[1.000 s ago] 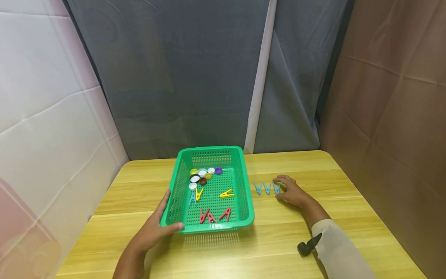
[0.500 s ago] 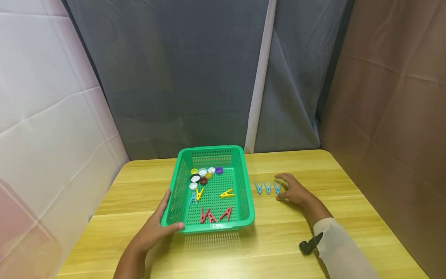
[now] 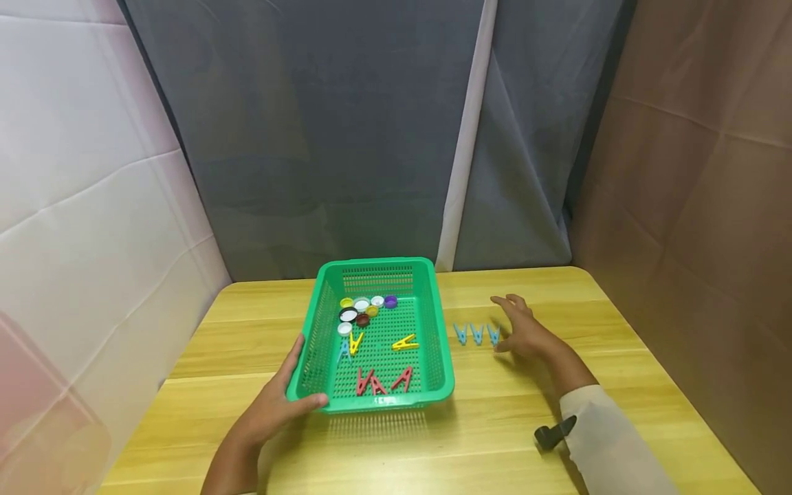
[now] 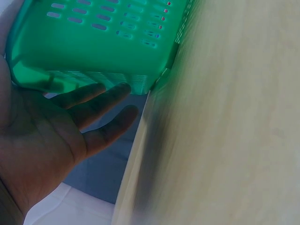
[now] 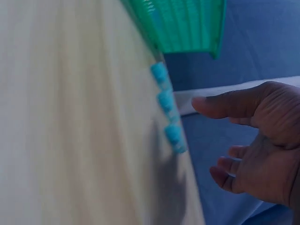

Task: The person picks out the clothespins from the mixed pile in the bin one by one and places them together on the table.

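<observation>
A green plastic basket (image 3: pixel 446 371) stands in the middle of the table. My left hand (image 3: pixel 272 405) grips its near left corner, thumb over the near rim and fingers along the left wall; the left wrist view shows those fingers (image 4: pixel 101 105) against the basket side. Inside lie several bottle caps (image 3: pixel 348 315), red clothespins (image 3: pixel 402 379), two yellow clothespins (image 3: pixel 405 342) and one blue clothespin (image 3: pixel 344 351). On the table to the right, three blue clothespins (image 3: pixel 477 335) form a row. My right hand (image 3: pixel 526 335) hovers beside the rightmost one, fingers spread and holding nothing.
The wooden table (image 3: pixel 495 440) reaches back to a grey curtain (image 3: pixel 371 137). A white cloth wall (image 3: pixel 105 151) rises on the left and a brown cloth wall (image 3: pixel 693 179) on the right. A black strap end (image 3: pixel 554 433) sticks out at the right sleeve.
My right hand has drawn slightly up and right, its fingers spreading away from the rightmost blue clothespin. The left hand and basket stay as they were.
</observation>
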`<state>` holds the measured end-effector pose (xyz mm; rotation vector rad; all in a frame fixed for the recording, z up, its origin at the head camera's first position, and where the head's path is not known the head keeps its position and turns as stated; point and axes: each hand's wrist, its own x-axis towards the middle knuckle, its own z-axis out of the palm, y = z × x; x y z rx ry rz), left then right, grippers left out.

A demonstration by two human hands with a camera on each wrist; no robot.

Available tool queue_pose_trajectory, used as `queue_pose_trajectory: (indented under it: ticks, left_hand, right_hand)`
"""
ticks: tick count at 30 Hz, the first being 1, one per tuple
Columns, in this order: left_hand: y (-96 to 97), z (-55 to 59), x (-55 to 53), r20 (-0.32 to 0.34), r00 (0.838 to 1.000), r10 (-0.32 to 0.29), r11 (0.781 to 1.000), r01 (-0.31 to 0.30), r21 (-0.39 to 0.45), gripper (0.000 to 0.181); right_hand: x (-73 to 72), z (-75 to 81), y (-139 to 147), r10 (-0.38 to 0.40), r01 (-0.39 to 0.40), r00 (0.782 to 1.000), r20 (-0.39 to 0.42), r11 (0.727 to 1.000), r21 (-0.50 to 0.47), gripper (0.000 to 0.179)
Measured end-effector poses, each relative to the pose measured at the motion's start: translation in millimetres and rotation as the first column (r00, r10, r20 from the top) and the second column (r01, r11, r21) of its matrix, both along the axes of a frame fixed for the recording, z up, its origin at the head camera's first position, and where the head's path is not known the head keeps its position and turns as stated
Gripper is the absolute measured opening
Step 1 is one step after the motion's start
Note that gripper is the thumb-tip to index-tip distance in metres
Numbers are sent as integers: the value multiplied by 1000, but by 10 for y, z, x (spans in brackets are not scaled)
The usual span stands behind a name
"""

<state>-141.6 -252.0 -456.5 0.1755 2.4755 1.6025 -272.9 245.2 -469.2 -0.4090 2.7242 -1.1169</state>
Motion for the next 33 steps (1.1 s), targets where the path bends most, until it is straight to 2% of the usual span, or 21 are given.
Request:
queue_pose_trajectory:
  ticks: [11,15,19,25,33]
  left_hand:
    - [9,-5,-18,-49,999,-9,1000,10,10,126]
    - [6,3,-6,-49,999,-4,1000,5,3,126]
    - [4,-2,4,-47,999,-11,1000,11,5,126]
    - [-1,-14,11,-39,999,-5,1000,5,1,126]
    - [-7,-17,-8,-54,998,-14,1000,15,19,125]
  right_hand:
    - [-2,480,-324,61,-68,994,-93,995,-73,110]
    - [35,676,-495,135,-148,985,-111,982,-119,109]
    - [97,816,-664,237,-254,962,-132,959,-126,104]
    - [96,868,-982,382,-395,916,-124,913,-99,95]
    - [33,811,-1350,510,-510,860,-29,854,-100,74]
